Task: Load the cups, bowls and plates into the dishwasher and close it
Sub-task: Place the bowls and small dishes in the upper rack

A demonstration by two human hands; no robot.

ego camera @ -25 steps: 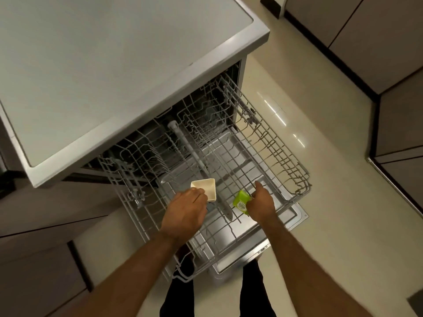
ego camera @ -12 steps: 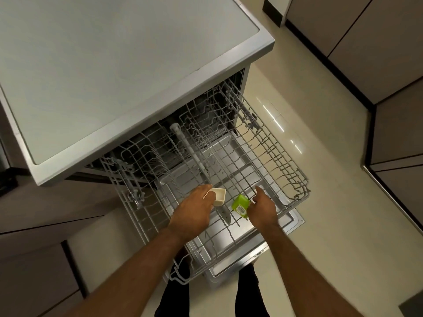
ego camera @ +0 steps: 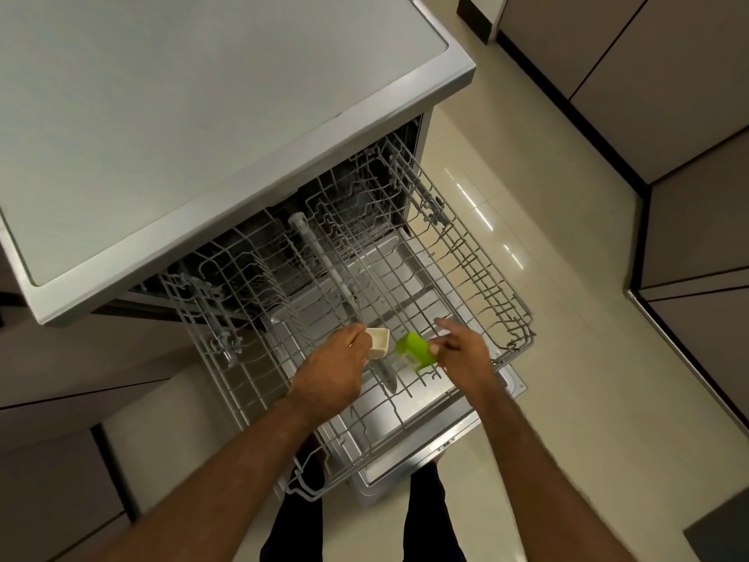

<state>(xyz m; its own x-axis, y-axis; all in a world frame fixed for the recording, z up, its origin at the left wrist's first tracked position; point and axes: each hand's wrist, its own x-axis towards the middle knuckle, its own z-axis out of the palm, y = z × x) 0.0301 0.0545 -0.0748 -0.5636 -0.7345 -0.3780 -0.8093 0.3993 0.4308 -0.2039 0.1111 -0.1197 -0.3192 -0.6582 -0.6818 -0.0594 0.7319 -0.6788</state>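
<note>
Fingers [ego camera: 358, 335] pinch bowl [ego camera: 379, 346] and green cup [ego camera: 414, 350].

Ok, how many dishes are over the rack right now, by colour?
Cream: 1, the square dish in the left hand.
Green: 1, the cup in the right hand.
Total: 2.

no text, label or number is legible anywhere.
</note>
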